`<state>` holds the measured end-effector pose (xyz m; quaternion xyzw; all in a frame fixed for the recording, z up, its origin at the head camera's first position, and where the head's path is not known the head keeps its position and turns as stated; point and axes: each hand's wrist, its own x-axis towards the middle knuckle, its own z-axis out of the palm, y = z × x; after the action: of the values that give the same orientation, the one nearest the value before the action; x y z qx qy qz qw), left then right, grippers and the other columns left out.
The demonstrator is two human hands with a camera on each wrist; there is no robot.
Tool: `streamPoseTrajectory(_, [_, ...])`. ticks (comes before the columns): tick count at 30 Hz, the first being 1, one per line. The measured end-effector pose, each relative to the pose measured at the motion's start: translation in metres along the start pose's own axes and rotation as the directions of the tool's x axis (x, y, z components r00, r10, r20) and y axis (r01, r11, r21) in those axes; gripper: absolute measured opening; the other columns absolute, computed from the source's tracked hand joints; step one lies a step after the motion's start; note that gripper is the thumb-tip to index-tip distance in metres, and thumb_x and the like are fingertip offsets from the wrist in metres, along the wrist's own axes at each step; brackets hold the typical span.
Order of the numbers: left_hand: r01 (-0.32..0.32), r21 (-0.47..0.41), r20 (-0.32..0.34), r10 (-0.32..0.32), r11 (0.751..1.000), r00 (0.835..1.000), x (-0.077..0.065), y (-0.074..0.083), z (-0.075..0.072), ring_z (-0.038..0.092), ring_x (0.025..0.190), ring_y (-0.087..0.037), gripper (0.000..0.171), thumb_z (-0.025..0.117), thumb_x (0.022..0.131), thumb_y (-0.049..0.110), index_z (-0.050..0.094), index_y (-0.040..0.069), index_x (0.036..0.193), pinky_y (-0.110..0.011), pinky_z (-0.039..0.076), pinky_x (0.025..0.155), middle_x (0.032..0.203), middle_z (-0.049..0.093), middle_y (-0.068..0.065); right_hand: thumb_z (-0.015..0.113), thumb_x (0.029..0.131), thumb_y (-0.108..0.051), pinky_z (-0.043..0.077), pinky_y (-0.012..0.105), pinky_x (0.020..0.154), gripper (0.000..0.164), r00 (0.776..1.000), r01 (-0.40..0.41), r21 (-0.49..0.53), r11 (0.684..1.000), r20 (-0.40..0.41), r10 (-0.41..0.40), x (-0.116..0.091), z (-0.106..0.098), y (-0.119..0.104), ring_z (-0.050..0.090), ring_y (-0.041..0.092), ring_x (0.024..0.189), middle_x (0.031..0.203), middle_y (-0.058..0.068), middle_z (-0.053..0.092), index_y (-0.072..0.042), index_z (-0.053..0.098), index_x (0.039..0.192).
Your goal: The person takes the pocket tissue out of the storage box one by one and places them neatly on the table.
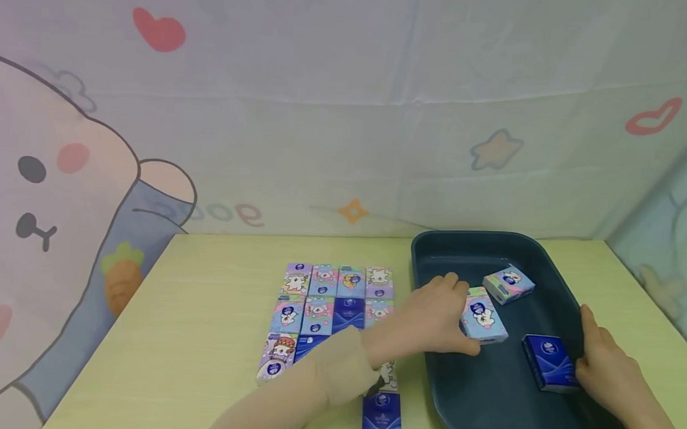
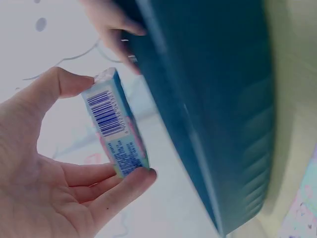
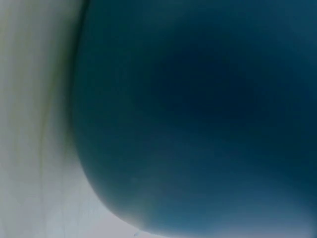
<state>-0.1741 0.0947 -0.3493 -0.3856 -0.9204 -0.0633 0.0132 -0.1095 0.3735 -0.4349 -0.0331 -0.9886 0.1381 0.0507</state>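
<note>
My left hand (image 1: 436,315) reaches over the near-left part of the dark teal tray (image 1: 485,396) and pinches a light blue tissue pack (image 1: 484,317) with a cartoon character on it. In the left wrist view the thumb presses one end of this pack, the fingers the other, and its barcode side shows. My right hand (image 1: 613,372) grips the tray's right rim. Beside that hand a navy tissue pack (image 1: 550,364) lies inside the tray. Farther back in it sits a pastel tissue pack (image 1: 508,283). The right wrist view is filled by the blurred tray wall.
Left of the tray, several cartoon and navy tissue packs (image 1: 319,316) lie edge to edge in rows on the pale yellow table (image 1: 191,335). My left forearm hides part of them. A navy pack (image 1: 382,419) lies at the near end. Behind the table hangs a printed cloth (image 1: 346,132).
</note>
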Motion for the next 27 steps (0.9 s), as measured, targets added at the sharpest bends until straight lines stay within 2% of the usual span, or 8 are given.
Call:
streamPoseTrajectory(5, [-0.018, -0.050, 0.024, 0.019, 0.999, 1.000, -0.025, -0.007, -0.015, 0.047, 0.090, -0.007, 0.076, 0.075, 0.072, 0.054, 0.053, 0.008, 0.128, -0.014, 0.046, 0.083, 0.111, 0.057, 0.002, 0.049, 0.077, 0.005, 0.043, 0.069, 0.069, 0.082, 1.000, 0.006, 0.004, 1.000, -0.009, -0.006, 0.000, 0.000, 0.001, 0.046, 0.063, 0.102, 0.115, 0.049, 0.040, 0.018, 0.005, 0.144])
streamPoseTrajectory(12, [-0.017, -0.107, 0.041, 0.022, 0.994, 0.999, -0.053, -0.014, -0.022, 0.046, 0.092, -0.007, 0.078, 0.077, 0.070, 0.049, 0.051, 0.006, 0.131, -0.014, 0.046, 0.083, 0.114, 0.056, 0.000, 0.050, 0.077, 0.005, 0.043, 0.069, 0.070, 0.082, 1.000, -0.001, -0.002, 1.000, 0.003, 0.001, -0.001, -0.001, 0.001, 0.045, 0.063, 0.103, 0.115, 0.049, 0.039, 0.019, 0.005, 0.144])
streamPoseTrajectory(21, [0.035, -0.234, 0.055, -0.023, 0.972, 0.998, -0.086, -0.031, -0.014, 0.047, 0.093, -0.009, 0.081, 0.081, 0.066, 0.034, 0.049, 0.003, 0.133, -0.017, 0.046, 0.081, 0.114, 0.055, -0.002, 0.050, 0.077, 0.005, 0.043, 0.070, 0.071, 0.082, 1.000, 0.004, 0.002, 1.000, -0.001, -0.004, 0.000, 0.000, 0.001, 0.045, 0.064, 0.103, 0.115, 0.050, 0.039, 0.019, 0.005, 0.144])
streamPoseTrajectory(27, [0.097, -0.240, 0.088, -0.078, 0.966, 0.993, -0.106, -0.042, -0.002, 0.048, 0.099, -0.012, 0.086, 0.081, 0.064, 0.033, 0.047, 0.002, 0.136, -0.022, 0.048, 0.088, 0.119, 0.054, -0.005, 0.051, 0.076, 0.005, 0.043, 0.069, 0.069, 0.083, 1.000, 0.005, 0.000, 1.000, 0.004, -0.005, 0.000, 0.000, 0.002, 0.046, 0.064, 0.101, 0.114, 0.050, 0.039, 0.020, 0.005, 0.143])
